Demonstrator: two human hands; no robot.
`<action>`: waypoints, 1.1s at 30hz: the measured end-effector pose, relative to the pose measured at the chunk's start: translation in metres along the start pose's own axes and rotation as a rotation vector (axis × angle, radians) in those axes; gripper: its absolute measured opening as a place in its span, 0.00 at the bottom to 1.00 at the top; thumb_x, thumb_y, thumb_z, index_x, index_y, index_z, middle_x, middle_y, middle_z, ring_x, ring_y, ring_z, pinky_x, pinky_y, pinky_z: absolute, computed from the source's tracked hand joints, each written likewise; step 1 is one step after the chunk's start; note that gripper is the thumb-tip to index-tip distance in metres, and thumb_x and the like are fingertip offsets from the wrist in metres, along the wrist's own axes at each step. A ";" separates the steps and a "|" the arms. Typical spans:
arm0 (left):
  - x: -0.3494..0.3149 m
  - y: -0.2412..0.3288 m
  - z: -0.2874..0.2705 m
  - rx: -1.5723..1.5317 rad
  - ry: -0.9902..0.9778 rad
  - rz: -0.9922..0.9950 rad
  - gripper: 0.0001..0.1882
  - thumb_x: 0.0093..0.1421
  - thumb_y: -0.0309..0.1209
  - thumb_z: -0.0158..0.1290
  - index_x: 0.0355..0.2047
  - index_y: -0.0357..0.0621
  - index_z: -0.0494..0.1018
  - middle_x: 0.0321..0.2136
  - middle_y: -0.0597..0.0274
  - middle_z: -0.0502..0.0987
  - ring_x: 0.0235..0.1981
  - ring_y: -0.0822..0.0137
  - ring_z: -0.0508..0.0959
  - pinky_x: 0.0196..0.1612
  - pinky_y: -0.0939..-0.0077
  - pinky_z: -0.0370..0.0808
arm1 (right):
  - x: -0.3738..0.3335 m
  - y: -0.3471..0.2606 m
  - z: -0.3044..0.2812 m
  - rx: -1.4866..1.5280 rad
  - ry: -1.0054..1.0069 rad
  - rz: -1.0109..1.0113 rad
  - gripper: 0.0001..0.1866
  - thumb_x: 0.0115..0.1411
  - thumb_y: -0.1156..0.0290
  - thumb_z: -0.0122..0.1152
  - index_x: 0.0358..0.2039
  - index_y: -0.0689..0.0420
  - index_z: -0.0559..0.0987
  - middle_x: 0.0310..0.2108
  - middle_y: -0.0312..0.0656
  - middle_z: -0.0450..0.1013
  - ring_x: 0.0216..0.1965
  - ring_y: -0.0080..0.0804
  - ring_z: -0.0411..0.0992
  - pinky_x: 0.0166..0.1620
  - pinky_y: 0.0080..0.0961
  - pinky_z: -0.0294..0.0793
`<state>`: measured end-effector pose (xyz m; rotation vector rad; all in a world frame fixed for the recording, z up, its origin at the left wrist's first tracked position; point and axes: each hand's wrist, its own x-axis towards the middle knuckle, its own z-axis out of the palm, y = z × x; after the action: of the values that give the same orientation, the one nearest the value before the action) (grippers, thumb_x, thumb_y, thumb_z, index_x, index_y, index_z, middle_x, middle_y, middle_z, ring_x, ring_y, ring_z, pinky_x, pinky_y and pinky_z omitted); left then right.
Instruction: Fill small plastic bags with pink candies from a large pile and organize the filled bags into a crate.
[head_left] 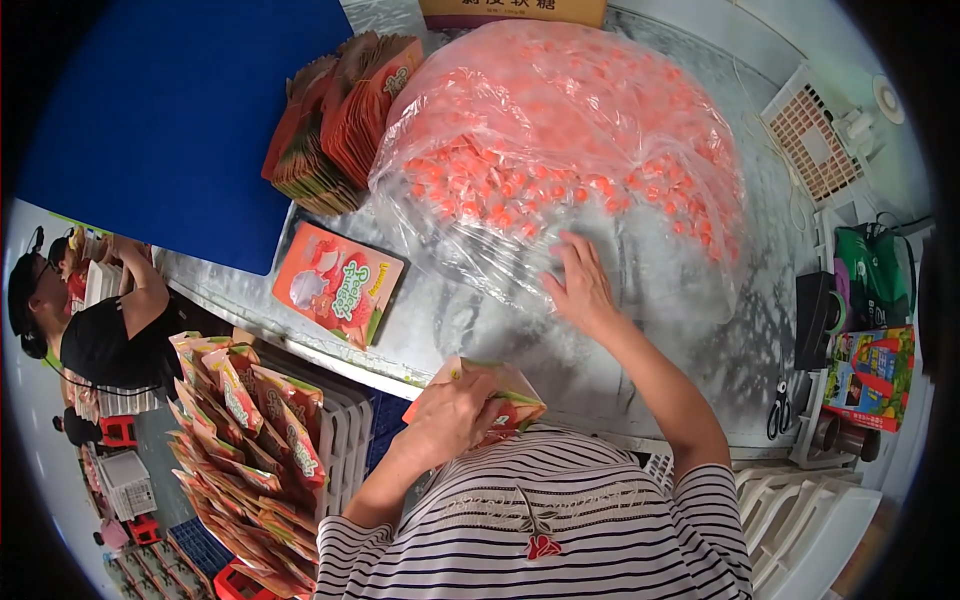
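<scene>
My left hand (453,413) is wrapped round a red and green printed candy pouch (512,392), held close to my body at the table's front edge. Over the table, my right hand (583,284) reaches toward a large clear plastic bag (480,265), its fingers apart and nothing seen in them. Many small wrapped red candies (500,195) fill that bag, some showing at its near side. Left of the bag, a flat candy pouch (340,285) lies on the grey table (590,375). Behind it stand bundled stacks of pouches (345,115).
A blue panel (170,110) covers the far left. Below it, upright pouches (250,450) crowd a crate. Scissors (779,408) hang at the right, near a white basket (815,140) and a green bag (872,275). Another person (120,320) sits beyond the table at left.
</scene>
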<state>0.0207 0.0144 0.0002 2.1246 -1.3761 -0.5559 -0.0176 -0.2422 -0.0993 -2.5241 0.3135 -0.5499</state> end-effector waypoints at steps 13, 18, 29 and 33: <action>-0.008 -0.002 0.003 0.019 0.072 -0.004 0.11 0.52 0.28 0.57 0.36 0.39 0.71 0.31 0.49 0.76 0.32 0.50 0.75 0.33 0.61 0.74 | 0.033 0.025 0.030 0.049 0.041 -0.031 0.21 0.51 0.72 0.62 0.46 0.60 0.71 0.49 0.47 0.66 0.51 0.47 0.62 0.54 0.37 0.64; -0.005 -0.009 0.009 0.008 0.011 -0.029 0.10 0.52 0.29 0.56 0.35 0.39 0.71 0.32 0.50 0.77 0.35 0.49 0.74 0.35 0.60 0.73 | 0.022 0.020 0.020 0.080 -0.007 -0.010 0.27 0.49 0.72 0.65 0.50 0.61 0.68 0.51 0.48 0.65 0.51 0.48 0.62 0.54 0.37 0.65; -0.007 -0.007 0.007 0.029 0.043 -0.019 0.11 0.52 0.28 0.57 0.34 0.39 0.71 0.28 0.50 0.77 0.34 0.49 0.73 0.34 0.61 0.72 | 0.013 0.021 0.012 0.146 -0.037 -0.021 0.30 0.50 0.71 0.64 0.53 0.60 0.66 0.53 0.48 0.63 0.53 0.46 0.62 0.55 0.36 0.64; -0.004 -0.008 0.009 0.025 0.057 0.002 0.10 0.53 0.29 0.56 0.34 0.38 0.70 0.28 0.50 0.77 0.33 0.50 0.74 0.37 0.61 0.71 | 0.013 0.029 0.007 0.258 0.000 0.057 0.23 0.53 0.71 0.59 0.50 0.60 0.69 0.49 0.47 0.67 0.50 0.46 0.65 0.54 0.35 0.65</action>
<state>0.0189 0.0190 -0.0118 2.1417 -1.3601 -0.4767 -0.0063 -0.2678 -0.1165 -2.2598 0.2938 -0.5324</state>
